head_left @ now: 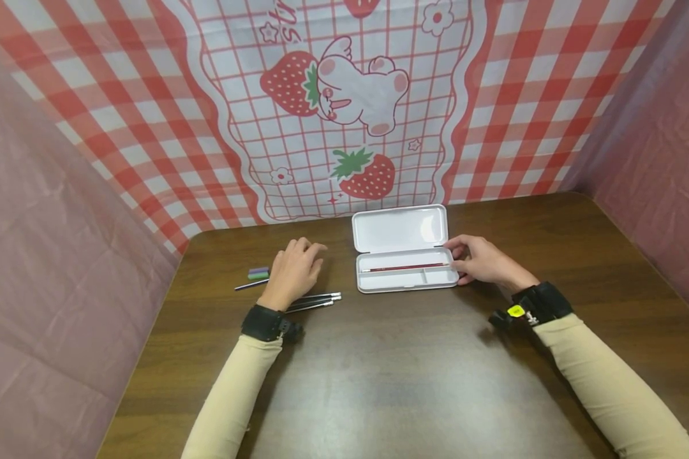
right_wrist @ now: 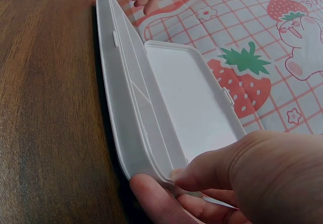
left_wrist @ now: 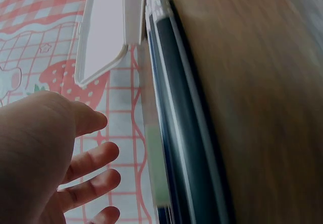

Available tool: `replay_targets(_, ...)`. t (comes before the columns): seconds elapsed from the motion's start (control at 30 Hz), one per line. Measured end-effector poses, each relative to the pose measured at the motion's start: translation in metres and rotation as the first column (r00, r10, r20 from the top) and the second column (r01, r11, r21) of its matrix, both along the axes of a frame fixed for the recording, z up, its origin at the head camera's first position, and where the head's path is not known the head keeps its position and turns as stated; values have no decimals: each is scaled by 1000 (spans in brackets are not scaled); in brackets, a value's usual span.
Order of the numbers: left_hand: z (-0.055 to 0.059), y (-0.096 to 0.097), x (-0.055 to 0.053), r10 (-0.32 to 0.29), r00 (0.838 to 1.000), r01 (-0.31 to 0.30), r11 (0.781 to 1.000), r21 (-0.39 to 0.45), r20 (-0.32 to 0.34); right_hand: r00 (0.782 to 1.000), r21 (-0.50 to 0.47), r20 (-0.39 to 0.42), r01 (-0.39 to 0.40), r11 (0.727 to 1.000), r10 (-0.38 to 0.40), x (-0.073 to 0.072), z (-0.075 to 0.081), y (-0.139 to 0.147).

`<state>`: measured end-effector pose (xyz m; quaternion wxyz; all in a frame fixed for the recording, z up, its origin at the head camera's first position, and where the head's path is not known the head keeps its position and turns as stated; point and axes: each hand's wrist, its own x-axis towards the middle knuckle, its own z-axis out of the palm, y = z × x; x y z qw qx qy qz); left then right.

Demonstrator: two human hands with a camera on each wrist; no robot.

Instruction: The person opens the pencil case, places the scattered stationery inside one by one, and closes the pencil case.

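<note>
A white pencil case (head_left: 373, 287) lies with its lid (head_left: 399, 229) raised at the back. Inside it, a red pencil (head_left: 404, 268) rests lengthwise. At the case's right end my right hand (head_left: 485, 260) grips the wall, thumb on the rim and fingers outside, as the right wrist view shows close up. My left hand (head_left: 294, 269) hovers left of the case, fingers loosely bent and nothing held. Below its wrist lie several dark pencils (left_wrist: 184, 108) with white ends, partly hidden by the hand in the head view.
Beyond the left hand sit small green and purple blocks (head_left: 258, 275), with a thin dark blue stick (head_left: 247, 286) beside them. A strawberry-print cloth (head_left: 379, 146) hangs behind the brown table (head_left: 356, 370). Pink cloths (head_left: 51, 255) flank both sides.
</note>
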<state>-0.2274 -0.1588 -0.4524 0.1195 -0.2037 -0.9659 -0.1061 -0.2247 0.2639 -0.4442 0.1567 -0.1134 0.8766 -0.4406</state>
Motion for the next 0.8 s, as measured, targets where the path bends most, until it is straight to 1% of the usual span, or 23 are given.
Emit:
replay_targets(0.13,0,-11,1,19,1000,-19,1000,-12,19,1000,1,0,0,1000,0,-1,0,1)
replay_targets(0.27,-1,-24,1,28,999,-28,1000,-2,18,1000,1,6,0,1000,0,-1,0,1)
replay_targets(0.33,-15,-35,-8,26,999,-26,1000,-4,-23,1000,4,7,2,1000,-2,-1,0,1)
replay_targets(0.4,-21,-42,-13,30,999,-30,1000,-2,-33,1000,8,5,5,1000,-5,-1,0,2)
replay_targets(0.43,-29,-47,-18,31,998,-32,999,-6,-55,1000,8,4,5,1000,-5,-1,1,2)
replay_targets(0.47,-34,-51,-22,34,997,-35,999,-12,-69,1000,8,2,6,1000,-6,-2,1,2)
replay_targets(0.5,-34,-52,-23,35,997,-36,999,-11,-69,1000,7,1,7,1000,-7,-2,1,2)
replay_targets(0.57,-23,-50,-17,38,999,-38,999,3,-38,1000,4,0,5,1000,-5,-2,1,2)
replay_targets(0.67,-15,-50,-13,25,1000,-25,1000,19,-15,1000,2,4,4,1000,-4,-2,1,1)
replay_targets(0.7,-8,-48,-9,16,1000,-16,1000,26,6,1000,2,5,5,1000,-5,-2,0,1)
replay_targets(0.73,-4,-48,-8,9,1000,-9,1000,25,17,1000,3,6,5,1000,-5,-2,0,1)
replay_targets(0.77,-10,-55,-14,-9,1000,8,999,35,20,1000,5,6,7,1000,-7,-1,0,1)
replay_targets(0.8,-6,-55,-13,-19,999,17,999,40,36,1000,3,8,7,1000,-7,-1,0,0)
